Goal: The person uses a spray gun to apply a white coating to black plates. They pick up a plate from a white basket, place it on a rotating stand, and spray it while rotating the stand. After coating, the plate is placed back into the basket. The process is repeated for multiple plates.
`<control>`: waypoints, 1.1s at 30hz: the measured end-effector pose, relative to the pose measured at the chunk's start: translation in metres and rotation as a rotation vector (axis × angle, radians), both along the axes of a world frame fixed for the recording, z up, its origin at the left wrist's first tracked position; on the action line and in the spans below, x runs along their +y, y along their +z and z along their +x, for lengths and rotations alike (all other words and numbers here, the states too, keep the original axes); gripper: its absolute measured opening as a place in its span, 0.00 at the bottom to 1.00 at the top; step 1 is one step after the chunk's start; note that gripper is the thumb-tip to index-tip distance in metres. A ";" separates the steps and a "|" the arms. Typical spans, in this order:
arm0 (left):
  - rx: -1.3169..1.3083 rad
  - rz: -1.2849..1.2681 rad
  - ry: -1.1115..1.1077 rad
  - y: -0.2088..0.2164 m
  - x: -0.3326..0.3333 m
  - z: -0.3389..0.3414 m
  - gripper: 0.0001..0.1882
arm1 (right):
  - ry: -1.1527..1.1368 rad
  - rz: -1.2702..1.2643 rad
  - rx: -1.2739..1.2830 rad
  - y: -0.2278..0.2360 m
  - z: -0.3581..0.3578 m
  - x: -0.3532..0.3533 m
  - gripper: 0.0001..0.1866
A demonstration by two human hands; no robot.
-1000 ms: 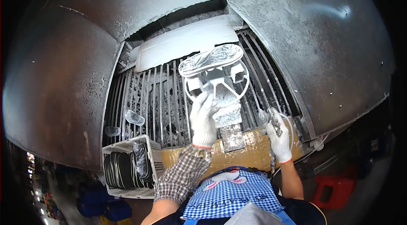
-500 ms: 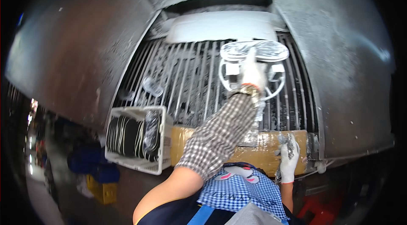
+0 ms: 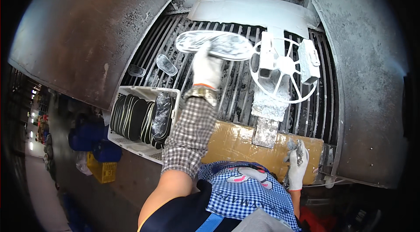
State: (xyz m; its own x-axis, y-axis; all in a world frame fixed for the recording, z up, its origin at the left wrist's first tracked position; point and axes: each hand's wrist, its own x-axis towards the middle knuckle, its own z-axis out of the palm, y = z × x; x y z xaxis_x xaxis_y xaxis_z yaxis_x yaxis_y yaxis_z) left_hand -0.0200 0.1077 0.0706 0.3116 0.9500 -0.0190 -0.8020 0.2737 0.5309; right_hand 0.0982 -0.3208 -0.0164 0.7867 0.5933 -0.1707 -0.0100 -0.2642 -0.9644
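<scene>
My left hand (image 3: 206, 69), in a white glove with an orange cuff edge, grips a long shoe sole (image 3: 231, 44) from its near side. The sole has a white rim and clear film over its face; it hovers above the metal grate, left of a white spoked wheel stand (image 3: 286, 65). Two upright blocks rise from that stand, with nothing lying across them. At the lower right my gloved right hand (image 3: 297, 171) is closed around a metal spray gun (image 3: 299, 152). The gun sits over the tan board, well apart from the sole.
A white basket (image 3: 171, 96) of upright dark soles stands left of my left forearm. Clear film-like pieces (image 3: 166, 65) lie on the grate (image 3: 238, 105). A tan taped board (image 3: 227, 142) runs along the near edge. Metal walls (image 3: 363, 79) enclose both sides.
My left hand has lifted the sole off the wheel stand's blocks and carried it left. The stand is now uncovered. My right hand keeps the spray gun at nearly the same place.
</scene>
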 end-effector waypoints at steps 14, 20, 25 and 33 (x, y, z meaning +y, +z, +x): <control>0.188 -0.698 -0.066 -0.336 0.001 -0.069 0.22 | 0.093 -0.122 -0.092 -0.005 0.006 0.026 0.31; 0.200 -0.444 -0.067 -0.271 0.047 -0.053 0.24 | 0.078 -0.133 -0.127 -0.023 0.008 0.017 0.29; 0.541 -0.606 0.026 -0.280 0.051 -0.071 0.34 | 0.145 -0.090 0.005 -0.013 0.004 0.029 0.30; 0.828 -0.109 -0.098 -0.177 -0.097 -0.111 0.35 | 0.146 -0.017 -0.074 -0.041 0.012 0.023 0.33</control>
State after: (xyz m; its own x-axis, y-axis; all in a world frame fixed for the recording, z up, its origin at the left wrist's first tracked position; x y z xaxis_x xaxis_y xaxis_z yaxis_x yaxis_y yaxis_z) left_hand -0.1314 0.0106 -0.1061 0.2374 0.8990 -0.3680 -0.1353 0.4057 0.9039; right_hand 0.1103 -0.2982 -0.0570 0.7030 0.6999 -0.1263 0.1007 -0.2738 -0.9565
